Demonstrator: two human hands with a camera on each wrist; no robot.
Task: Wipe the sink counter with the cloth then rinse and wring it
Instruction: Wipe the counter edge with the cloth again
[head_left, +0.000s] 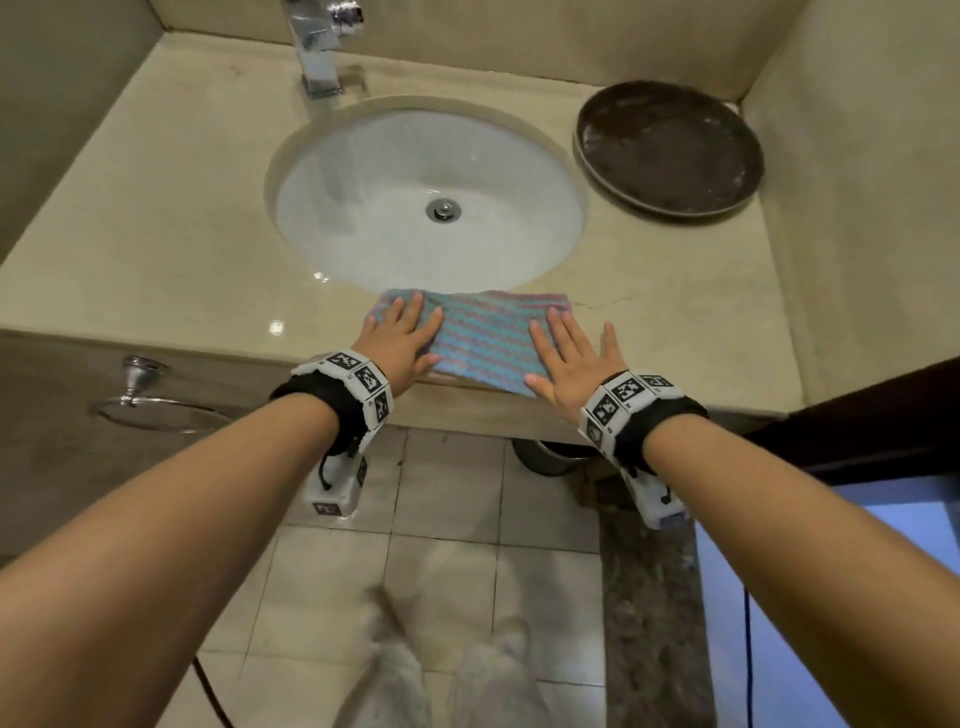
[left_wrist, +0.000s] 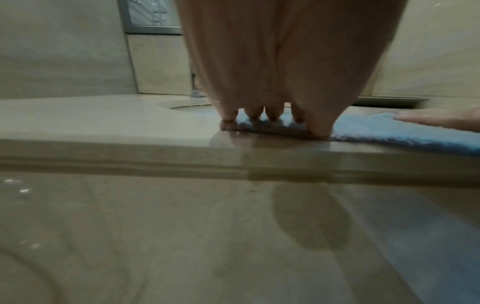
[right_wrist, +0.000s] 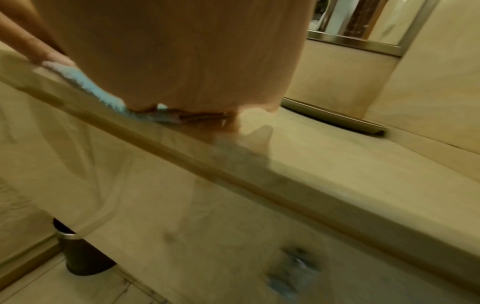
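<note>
A blue and pink patterned cloth (head_left: 480, 335) lies flat on the beige counter (head_left: 156, 234), on the front strip between the white sink basin (head_left: 405, 171) and the counter's front edge. My left hand (head_left: 397, 338) presses flat on the cloth's left end with straight fingers. My right hand (head_left: 569, 358) presses flat on its right end, fingers spread. In the left wrist view the fingertips (left_wrist: 272, 117) rest on the cloth (left_wrist: 389, 131). In the right wrist view the palm covers the cloth (right_wrist: 103, 92). A chrome faucet (head_left: 319, 47) stands behind the basin.
A dark round tray (head_left: 670, 150) sits on the counter at the back right. Beige walls close in the counter on three sides. A chrome towel ring (head_left: 140, 395) hangs below the counter at left. A bin (head_left: 545, 457) stands on the tiled floor under the counter.
</note>
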